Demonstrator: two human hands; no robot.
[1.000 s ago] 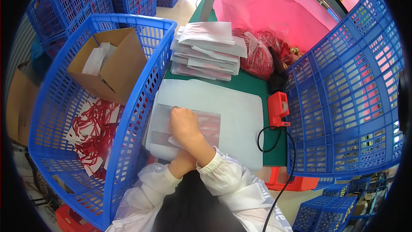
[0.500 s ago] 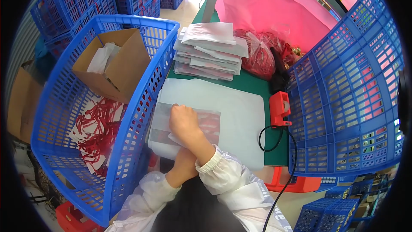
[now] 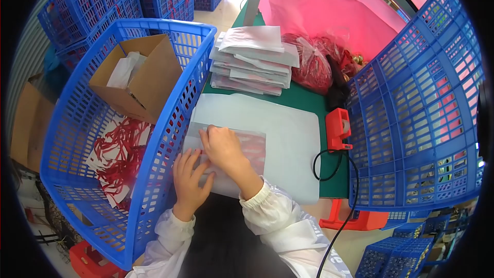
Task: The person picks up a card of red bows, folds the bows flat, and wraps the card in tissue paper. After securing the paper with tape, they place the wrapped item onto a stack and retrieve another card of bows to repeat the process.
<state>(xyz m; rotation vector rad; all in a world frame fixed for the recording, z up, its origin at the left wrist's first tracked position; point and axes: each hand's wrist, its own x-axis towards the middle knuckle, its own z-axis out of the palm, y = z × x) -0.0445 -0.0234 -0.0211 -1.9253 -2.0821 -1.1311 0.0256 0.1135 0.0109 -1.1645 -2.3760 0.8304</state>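
Note:
A flat translucent plastic bag (image 3: 252, 149) with reddish contents lies on a white sheet-covered pad (image 3: 293, 144). Over the bag's left part, my right hand (image 3: 224, 148) is closed, its curled fingers at the bag's upper edge; the fingertips are partly hidden. Lower and to the left, my left hand (image 3: 191, 180) lies with fingers spread on the bag's left end. Behind the pad stands a stack of similar folded white bags (image 3: 254, 62).
At left, a blue basket (image 3: 139, 195) holds a cardboard box (image 3: 154, 77) and red-stringed white cards (image 3: 121, 149). Right of the pad are a red tape dispenser (image 3: 337, 128), a black cable (image 3: 355, 185) and a tilted blue crate (image 3: 406, 118). Bagged red items (image 3: 311, 69) lie behind.
My left hand has come out from beneath the right forearm and moved up and left, spreading on the bag. My right hand has shifted slightly, its fingers less tightly balled.

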